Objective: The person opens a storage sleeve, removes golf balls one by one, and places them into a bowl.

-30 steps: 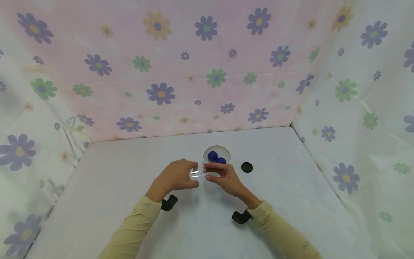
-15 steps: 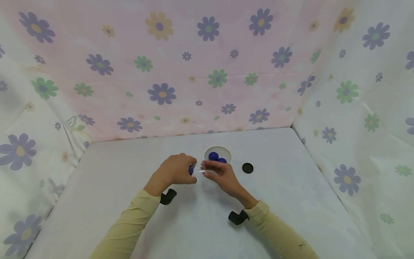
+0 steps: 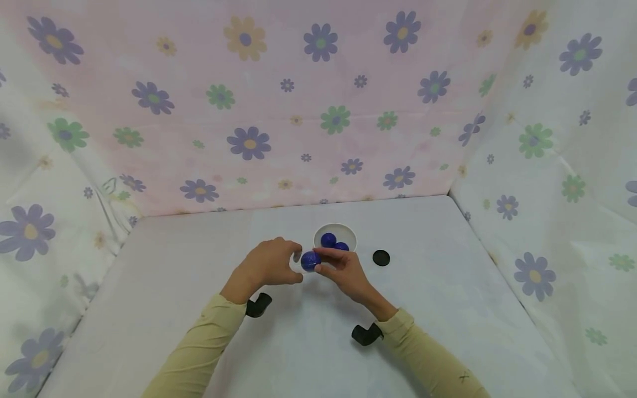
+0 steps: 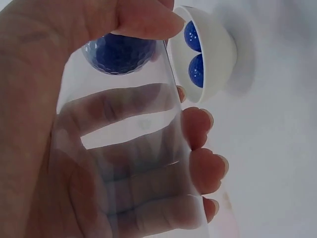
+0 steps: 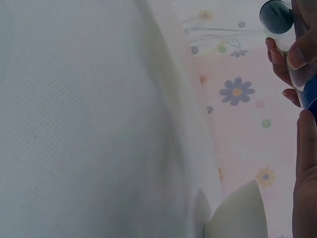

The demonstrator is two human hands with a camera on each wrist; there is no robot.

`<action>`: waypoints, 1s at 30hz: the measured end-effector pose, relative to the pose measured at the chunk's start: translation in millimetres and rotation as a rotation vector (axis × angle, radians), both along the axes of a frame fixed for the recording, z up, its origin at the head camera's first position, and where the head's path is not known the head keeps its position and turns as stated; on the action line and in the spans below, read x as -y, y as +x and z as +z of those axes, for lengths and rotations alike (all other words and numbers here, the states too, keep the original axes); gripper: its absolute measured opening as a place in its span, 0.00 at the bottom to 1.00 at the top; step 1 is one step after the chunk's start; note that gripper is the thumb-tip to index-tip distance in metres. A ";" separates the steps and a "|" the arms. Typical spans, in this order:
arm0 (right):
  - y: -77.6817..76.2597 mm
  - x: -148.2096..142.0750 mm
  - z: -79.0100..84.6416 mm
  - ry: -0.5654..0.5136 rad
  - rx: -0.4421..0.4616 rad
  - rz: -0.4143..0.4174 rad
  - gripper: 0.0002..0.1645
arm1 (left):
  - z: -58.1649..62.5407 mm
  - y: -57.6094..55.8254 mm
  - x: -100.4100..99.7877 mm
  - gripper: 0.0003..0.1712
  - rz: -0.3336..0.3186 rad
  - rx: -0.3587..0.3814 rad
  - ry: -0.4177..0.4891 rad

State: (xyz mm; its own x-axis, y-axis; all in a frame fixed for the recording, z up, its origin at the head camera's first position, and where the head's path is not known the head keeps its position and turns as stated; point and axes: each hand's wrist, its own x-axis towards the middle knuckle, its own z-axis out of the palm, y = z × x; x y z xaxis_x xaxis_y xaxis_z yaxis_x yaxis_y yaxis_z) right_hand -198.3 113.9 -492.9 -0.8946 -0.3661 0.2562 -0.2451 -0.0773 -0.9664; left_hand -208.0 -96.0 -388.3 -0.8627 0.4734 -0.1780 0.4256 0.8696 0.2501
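Note:
My left hand point(image 3: 271, 262) holds a clear tube point(image 4: 133, 168), thumb on the near side and fingers wrapped round behind it in the left wrist view. A dimpled blue golf ball point(image 3: 309, 262) shows inside the tube, at its right end in the head view. There my right hand point(image 3: 345, 272) pinches the tube end, with thumb and fingertips right beside the ball. In the right wrist view a dark round shape point(image 5: 276, 17) shows at the other end of the tube. Much of the right hand lies outside that view.
A white bowl point(image 3: 346, 233) with two blue golf balls point(image 4: 196, 69) stands just behind the right hand. To its right a flat black disc point(image 3: 381, 257) lies on the white table point(image 3: 423, 232). Flowered cloth walls point(image 3: 278, 110) enclose the back and sides.
The ball, seen by the left palm half a second ago, has moved right to my right fingertips. Both hands have shifted only slightly and keep their grip on the tube.

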 end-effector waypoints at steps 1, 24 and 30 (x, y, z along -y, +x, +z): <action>0.3 -0.4 0.0 -0.002 0.001 -0.001 0.25 | -0.7 0.5 0.1 0.24 0.002 0.003 0.004; 3.6 -10.4 -10.8 0.026 0.081 0.089 0.27 | -21.4 13.6 8.1 0.25 0.015 0.029 0.117; 4.2 -14.0 -10.7 0.023 0.067 0.105 0.26 | -27.2 15.1 5.4 0.25 0.040 0.046 0.126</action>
State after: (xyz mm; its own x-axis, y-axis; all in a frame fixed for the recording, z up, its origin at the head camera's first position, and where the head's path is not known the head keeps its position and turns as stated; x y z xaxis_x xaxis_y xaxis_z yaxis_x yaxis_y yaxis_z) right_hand -194.1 127.9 -503.6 -0.8661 -0.4635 0.1872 -0.1714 -0.0764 -0.9822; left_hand -192.9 -101.5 -415.5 -0.8737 0.4598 -0.1587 0.3767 0.8461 0.3771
